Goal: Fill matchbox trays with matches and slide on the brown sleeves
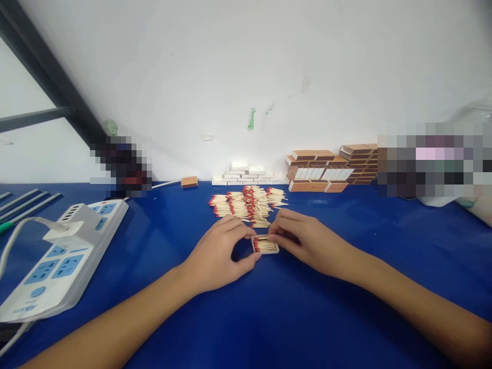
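Observation:
A small white matchbox tray (272, 252) lies on the blue table in front of me, with red-headed matches (264, 246) inside, heads toward the left. My left hand (220, 253) grips the tray's left end between thumb and fingers. At the tray's right end, my right hand (302, 231) has thumb and fingertips pinched over the matches; it seems to hold matches, though the fingers partly cover them. Just beyond the tray spreads a pile of loose matches (240, 206), most of their red heads to the left.
White inner trays (246, 177) are stacked against the wall. To their right stand stacked brown matchbox sleeves (313, 185). One orange matchbox (189, 182) sits left of them. A power strip (82, 264) with a plugged-in white charger and cable occupies the left side. Blurred objects stand at both back corners.

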The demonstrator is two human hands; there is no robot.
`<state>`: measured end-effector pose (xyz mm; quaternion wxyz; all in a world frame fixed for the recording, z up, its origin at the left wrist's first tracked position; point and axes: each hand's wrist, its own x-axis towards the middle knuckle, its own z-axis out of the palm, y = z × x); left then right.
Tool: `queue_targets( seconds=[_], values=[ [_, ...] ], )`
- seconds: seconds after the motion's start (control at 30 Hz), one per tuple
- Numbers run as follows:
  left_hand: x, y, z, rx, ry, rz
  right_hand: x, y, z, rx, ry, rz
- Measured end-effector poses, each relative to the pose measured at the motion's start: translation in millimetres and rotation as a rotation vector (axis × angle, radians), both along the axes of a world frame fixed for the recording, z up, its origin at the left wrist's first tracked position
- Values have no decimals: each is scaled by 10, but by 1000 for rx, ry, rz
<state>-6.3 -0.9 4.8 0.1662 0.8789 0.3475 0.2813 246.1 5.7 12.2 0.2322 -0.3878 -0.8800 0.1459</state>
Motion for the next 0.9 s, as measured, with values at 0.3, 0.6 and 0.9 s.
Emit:
queue_targets(
  seconds=[0.3, 0.6, 0.9],
  values=[
    [1, 6, -6, 2, 1, 0, -34, -24, -16, -4, 32, 3],
    [2, 0, 1, 0, 0, -9, -58, -56, -7, 2, 67, 20],
    [17, -4, 9, -1, 10, -20, -83, -87, -18, -20, 71, 63]
  ],
)
